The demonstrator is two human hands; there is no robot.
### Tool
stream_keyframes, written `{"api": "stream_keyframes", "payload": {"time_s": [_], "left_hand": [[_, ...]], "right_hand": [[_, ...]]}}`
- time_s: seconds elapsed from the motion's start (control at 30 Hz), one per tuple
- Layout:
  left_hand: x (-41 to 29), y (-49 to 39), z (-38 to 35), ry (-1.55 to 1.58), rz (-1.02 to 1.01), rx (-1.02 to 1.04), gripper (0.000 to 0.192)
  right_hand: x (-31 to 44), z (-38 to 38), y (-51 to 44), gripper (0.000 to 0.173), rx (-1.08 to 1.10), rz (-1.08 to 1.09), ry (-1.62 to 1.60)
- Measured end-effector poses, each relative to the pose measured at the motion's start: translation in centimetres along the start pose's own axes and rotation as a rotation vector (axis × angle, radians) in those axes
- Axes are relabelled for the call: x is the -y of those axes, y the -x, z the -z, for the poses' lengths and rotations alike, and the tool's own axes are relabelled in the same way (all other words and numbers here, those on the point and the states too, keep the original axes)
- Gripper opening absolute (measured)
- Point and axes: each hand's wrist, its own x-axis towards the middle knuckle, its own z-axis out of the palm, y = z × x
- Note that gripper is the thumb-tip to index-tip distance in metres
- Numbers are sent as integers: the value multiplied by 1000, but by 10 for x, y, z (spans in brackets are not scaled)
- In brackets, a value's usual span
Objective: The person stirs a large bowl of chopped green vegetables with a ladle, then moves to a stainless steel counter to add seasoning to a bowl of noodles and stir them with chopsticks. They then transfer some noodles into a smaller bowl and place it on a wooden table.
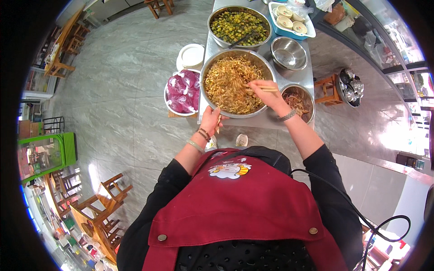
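A large steel bowl [238, 117] of brown shredded food [225, 73] stands at the near edge of a steel table. My right hand [265, 90] grips wooden chopsticks [269, 89], whose tips are blurred in the food. At the bowl's near left rim is my left hand [213, 120], its fingers around a small pale thing [218, 124] that I cannot name. To the right, partly behind my right forearm, a smaller steel bowl [310, 98] holds reddish-brown shreds. Behind the large bowl stands another steel bowl [211, 27] of diced green and yellow vegetables with a black utensil in it.
Stacked steel bowls [289, 53] and a blue-and-white basket [310, 32] of small cups stand at the table's right. Left of the table are a white tub [166, 98] of knotted bags with purple contents and white lids [192, 55]. A wooden stool [329, 89] stands to the right.
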Motion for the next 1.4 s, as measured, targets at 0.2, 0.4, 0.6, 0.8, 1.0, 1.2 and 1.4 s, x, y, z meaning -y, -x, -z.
{"api": "stream_keyframes", "payload": {"time_s": [0.2,0.4,0.6,0.8,1.0,1.2,1.4], "left_hand": [[1,1,-1,9,-20,-11,18],[0,1,0,-13,18,-11,20],[1,1,-1,23,-24,-14,22],[-1,1,0,64,13,20,23],[-2,1,-1,25,16,6,22],[-1,1,0,15,8,13,22],[2,2,1,45,-16,5,25]], "right_hand": [[1,32,12,15,-94,-79,-21],[14,3,1,18,53,1,69],[33,41,-3,15,81,42,82],[21,-5,5,14,291,361,269],[10,43,-17,12,139,358,287],[19,-8,-4,11,171,486,267],[-16,4,-22,14,54,301,220]]}}
